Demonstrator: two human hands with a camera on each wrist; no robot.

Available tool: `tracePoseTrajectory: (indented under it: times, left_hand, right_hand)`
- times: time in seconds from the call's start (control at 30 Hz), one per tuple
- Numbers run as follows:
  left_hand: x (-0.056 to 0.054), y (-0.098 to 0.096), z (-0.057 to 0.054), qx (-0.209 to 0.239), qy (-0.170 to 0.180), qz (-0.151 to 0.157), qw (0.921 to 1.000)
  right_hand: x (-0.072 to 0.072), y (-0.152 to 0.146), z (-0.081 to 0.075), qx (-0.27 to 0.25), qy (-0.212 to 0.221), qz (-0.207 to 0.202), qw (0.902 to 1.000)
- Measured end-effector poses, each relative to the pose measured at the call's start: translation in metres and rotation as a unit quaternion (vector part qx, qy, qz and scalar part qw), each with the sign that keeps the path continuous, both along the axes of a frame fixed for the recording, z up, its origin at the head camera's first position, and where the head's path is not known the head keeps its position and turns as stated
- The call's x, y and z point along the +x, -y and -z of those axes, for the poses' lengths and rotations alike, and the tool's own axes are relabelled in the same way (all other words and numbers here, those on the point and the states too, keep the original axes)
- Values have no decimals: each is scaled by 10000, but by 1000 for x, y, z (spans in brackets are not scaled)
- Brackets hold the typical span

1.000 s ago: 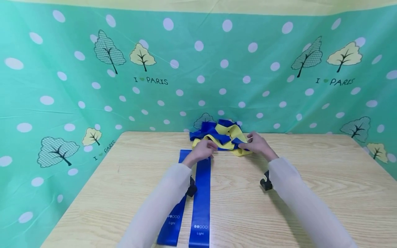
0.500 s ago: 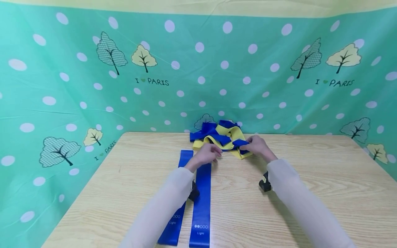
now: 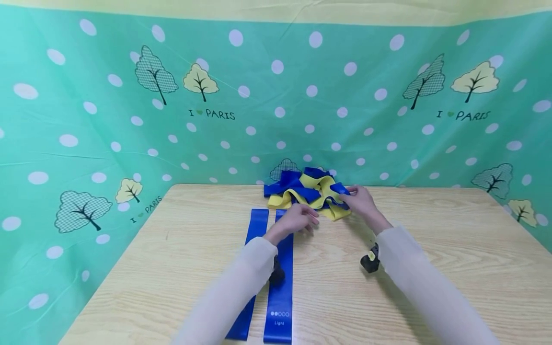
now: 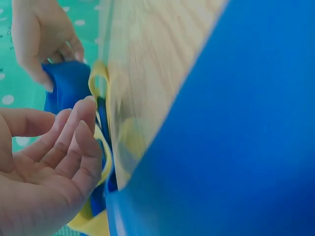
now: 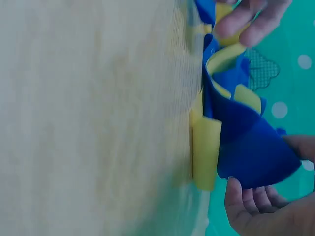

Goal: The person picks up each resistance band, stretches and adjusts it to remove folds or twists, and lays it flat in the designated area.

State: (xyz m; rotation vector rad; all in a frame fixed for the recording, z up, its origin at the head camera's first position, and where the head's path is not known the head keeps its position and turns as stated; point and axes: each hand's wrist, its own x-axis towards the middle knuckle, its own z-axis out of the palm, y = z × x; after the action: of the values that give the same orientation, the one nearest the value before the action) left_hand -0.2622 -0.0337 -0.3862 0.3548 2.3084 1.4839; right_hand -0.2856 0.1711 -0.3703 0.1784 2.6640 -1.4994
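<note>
A heap of tangled blue and yellow resistance bands (image 3: 297, 187) lies at the table's back edge. My right hand (image 3: 362, 203) grips one blue band (image 5: 256, 152) at the heap's right side, its loop raised between thumb and fingers. The left hand (image 3: 297, 218) hovers just in front of the heap, fingers loosely bent around nothing; in the left wrist view that hand (image 4: 54, 167) shows its palm. Beneath the left forearm, two flat blue bands lie lengthwise: a left one (image 3: 257, 223) and a right one (image 3: 278, 306) printed "Light". The sleeve partly covers both.
The wooden table (image 3: 185, 249) ends at the back against a green dotted cloth (image 3: 241, 62) printed with trees. Black wrist cameras hang under the left sleeve (image 3: 277, 273) and the right sleeve (image 3: 370, 261).
My right hand has taken hold of a blue band and lifted its loop slightly. The left hand has drawn away from the heap, toward me and to the right.
</note>
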Motion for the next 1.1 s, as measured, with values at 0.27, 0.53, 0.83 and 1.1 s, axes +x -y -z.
tracePoseTrajectory:
  times: [0.27,0.53,0.83,1.1]
  left_hand:
    - [15,-23,1,388,391,151,9984]
    - [25,-46,5,969,988,-536,9889]
    - [33,-52,12,1719,1367,-1197,9682]
    - [34,-51,14,1928,1384,-1680,9568]
  right_hand:
    - [22,6,0,-2039,221,556,9772]
    - [52,24,4,-3191,171,547,9460]
    - [82,36,12,-2881,-87,258,9572]
    - [100,25,16,-2666,442,-138,9627]
